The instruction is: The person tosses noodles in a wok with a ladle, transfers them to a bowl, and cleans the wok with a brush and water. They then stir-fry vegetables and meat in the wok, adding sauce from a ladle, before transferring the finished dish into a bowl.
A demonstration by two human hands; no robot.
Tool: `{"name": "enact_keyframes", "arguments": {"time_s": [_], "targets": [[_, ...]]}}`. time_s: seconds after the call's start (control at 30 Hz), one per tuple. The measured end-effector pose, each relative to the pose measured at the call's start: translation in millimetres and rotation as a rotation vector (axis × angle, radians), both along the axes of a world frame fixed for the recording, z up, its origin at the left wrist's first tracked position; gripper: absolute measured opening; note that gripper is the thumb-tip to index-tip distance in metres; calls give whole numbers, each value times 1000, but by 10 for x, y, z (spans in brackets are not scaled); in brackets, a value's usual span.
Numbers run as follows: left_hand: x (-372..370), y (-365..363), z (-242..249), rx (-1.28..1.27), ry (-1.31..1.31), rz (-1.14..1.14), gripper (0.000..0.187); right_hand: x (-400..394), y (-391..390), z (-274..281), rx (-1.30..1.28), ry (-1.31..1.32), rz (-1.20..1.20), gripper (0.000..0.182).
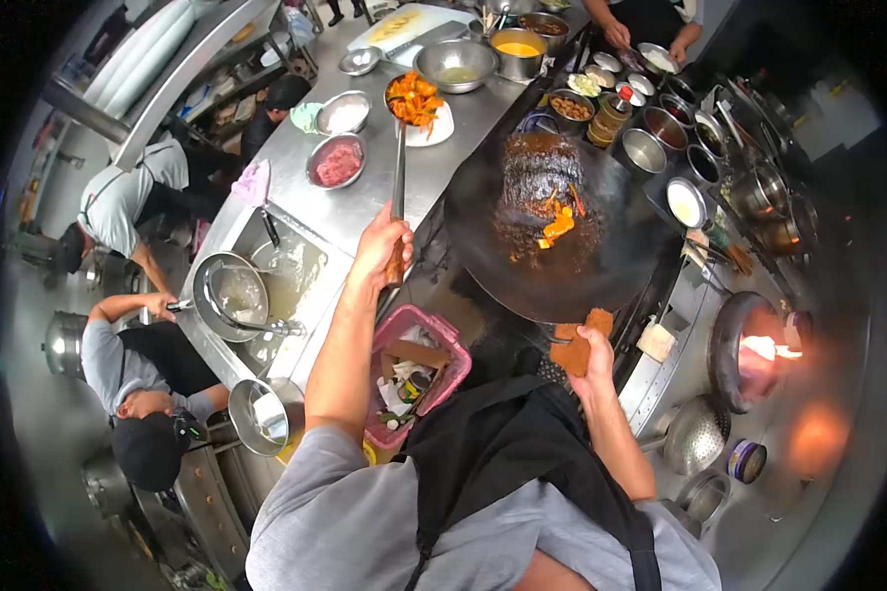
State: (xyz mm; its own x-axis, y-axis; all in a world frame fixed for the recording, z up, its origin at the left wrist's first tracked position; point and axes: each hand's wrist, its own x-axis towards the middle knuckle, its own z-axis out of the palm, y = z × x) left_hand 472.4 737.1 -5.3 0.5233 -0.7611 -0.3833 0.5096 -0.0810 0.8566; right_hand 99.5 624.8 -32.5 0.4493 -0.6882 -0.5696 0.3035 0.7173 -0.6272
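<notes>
My left hand (382, 248) is closed around the wooden handle of a long ladle (400, 177). The ladle's bowl is heaped with orange, sauce-coated food (414, 100) and hangs over a white plate (442, 126) on the steel counter. A folded brown cloth (570, 353) is in my right hand (593, 357), pressed at the near rim of a large dark wok (473, 236). The wok is tilted, its inside showing a dark sauce film. A few orange pieces (559, 225) cling there.
Bowls of raw meat (337, 163) and white contents (345, 113) stand left of the plate. Below are a water-filled sink (306, 281) and a pink bin (453, 345). A flaming wok (744, 345) burns at right. Co-workers are at left (158, 364) and top right (650, 20).
</notes>
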Motion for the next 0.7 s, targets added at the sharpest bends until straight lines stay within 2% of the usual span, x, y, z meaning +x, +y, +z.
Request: {"name": "enact_keyframes", "arguments": {"time_s": [0.03,0.1,0.17,0.23,0.4,0.57,0.7], "targets": [[19,-11,-100,-8,5,-9,73,-57,23,4,-8,5,-9,32],[32,1,-304,166,-213,-25,79,-186,65,-7,-18,39,-26,31],[7,43,-463,189,-245,-26,78,-284,101,-8,-30,52,-34,33],[-36,41,-448,373,-497,35,72,-327,118,27,-19,86,-73,32],[105,152,-348,535,-791,-15,69,-423,131,-26,-3,96,-110,30],[154,279,-194,480,-793,-2,67,-361,149,13,-10,79,-154,30],[120,366,44,420,-699,4,68,-388,108,-60,15,79,-127,31]]}}
